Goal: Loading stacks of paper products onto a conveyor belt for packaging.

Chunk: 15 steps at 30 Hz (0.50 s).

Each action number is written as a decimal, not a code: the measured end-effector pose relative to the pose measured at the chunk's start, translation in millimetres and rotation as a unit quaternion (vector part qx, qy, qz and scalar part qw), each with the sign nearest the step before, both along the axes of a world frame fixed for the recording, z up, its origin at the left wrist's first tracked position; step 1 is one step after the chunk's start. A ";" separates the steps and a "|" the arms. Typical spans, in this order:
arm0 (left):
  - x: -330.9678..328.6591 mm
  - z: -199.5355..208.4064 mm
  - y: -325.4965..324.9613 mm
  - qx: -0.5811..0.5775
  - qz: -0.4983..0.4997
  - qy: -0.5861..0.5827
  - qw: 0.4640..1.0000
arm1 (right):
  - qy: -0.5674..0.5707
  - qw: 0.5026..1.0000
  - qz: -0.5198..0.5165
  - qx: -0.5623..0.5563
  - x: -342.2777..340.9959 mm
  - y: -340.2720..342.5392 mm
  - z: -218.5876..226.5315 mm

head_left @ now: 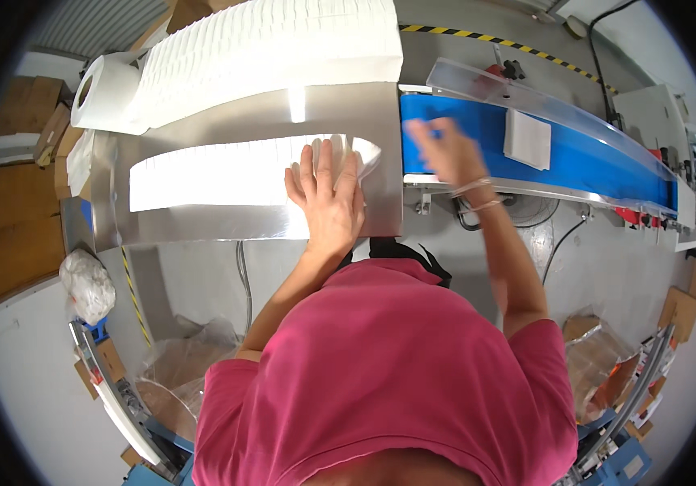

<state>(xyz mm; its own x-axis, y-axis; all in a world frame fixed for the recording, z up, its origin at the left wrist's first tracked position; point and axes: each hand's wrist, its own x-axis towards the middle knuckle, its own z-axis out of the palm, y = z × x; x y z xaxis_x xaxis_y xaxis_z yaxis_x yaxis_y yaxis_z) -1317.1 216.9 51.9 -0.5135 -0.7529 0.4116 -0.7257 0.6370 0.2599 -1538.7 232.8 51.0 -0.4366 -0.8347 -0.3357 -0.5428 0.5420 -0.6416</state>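
Observation:
My left hand lies flat with fingers stretched over the right end of a row of white folded paper napkins. Under and beside its fingertips, the last napkins lean over at a slant. The row rests on a shiny metal table. My right hand is over the near left end of a blue conveyor belt, smeared by motion, so its fingers cannot be made out. Farther along the belt, to the right of that hand, lies a small white folded stack.
A larger row of white folded sheets fills the back of the table, with a white roll at its left end. A clear plastic guard runs along the belt's far side. Cardboard boxes stand at left; cables hang below the belt.

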 end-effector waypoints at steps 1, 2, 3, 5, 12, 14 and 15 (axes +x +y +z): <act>-1.3 2.4 1.1 -0.001 -0.005 -0.024 1.000 | -0.100 0.994 0.007 0.044 26.2 -12.3 21.1; -1.6 5.0 3.0 0.000 -0.009 -0.022 1.000 | -0.198 0.976 0.013 0.086 43.4 -18.7 39.0; -2.4 7.8 4.1 0.011 -0.027 -0.019 0.999 | -0.226 0.972 0.023 0.060 45.6 -19.6 31.4; -0.8 12.9 2.8 0.042 -0.042 0.002 0.998 | -0.339 0.940 0.024 -0.004 37.0 -14.0 7.6; 18.5 -1.6 -9.2 0.021 0.038 0.087 0.995 | -0.258 0.887 -0.254 -0.288 -71.9 40.6 -73.6; 20.9 -5.8 -10.7 0.009 -0.001 0.080 0.997 | 0.232 0.932 -0.194 -0.199 -109.2 54.4 -100.9; 21.5 -6.9 -9.3 0.007 0.000 0.081 0.997 | 0.422 0.880 -0.149 -0.157 -87.5 49.9 -73.9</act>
